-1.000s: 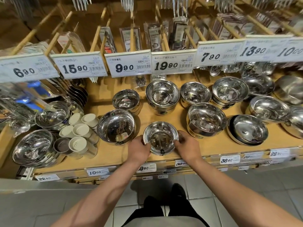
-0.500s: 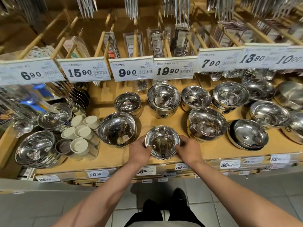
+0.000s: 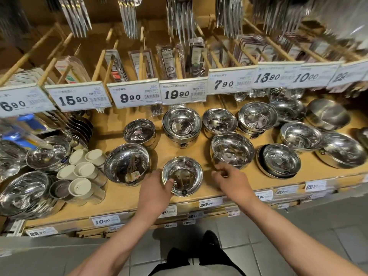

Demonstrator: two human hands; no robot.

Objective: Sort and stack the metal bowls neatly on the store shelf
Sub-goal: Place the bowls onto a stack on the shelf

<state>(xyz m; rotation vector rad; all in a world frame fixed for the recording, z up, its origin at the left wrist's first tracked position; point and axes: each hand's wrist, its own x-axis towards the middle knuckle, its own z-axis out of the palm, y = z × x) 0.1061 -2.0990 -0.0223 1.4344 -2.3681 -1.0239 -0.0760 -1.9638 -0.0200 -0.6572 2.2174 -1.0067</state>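
One small bowl sits pinched at its rim by your left hand; just beside it, your right hand hovers, fingers loosely curled around nothing.

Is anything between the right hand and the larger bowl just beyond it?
Nothing visible. The right hand hovers at the near rim of the larger bowl, with bare shelf around. The left hand grips the small bowl.

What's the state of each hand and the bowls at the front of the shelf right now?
left hand: grips the small bowl's rim, thumb inside.
right hand: off the small bowl, fingers loosely curled, holding nothing.
small bowl: upright on the shelf, single.
large left bowl: upright, label inside.
deep right bowl: upright, untouched.
back centre bowls: nested stack, upright.
shelf: wooden, bowls spread out.
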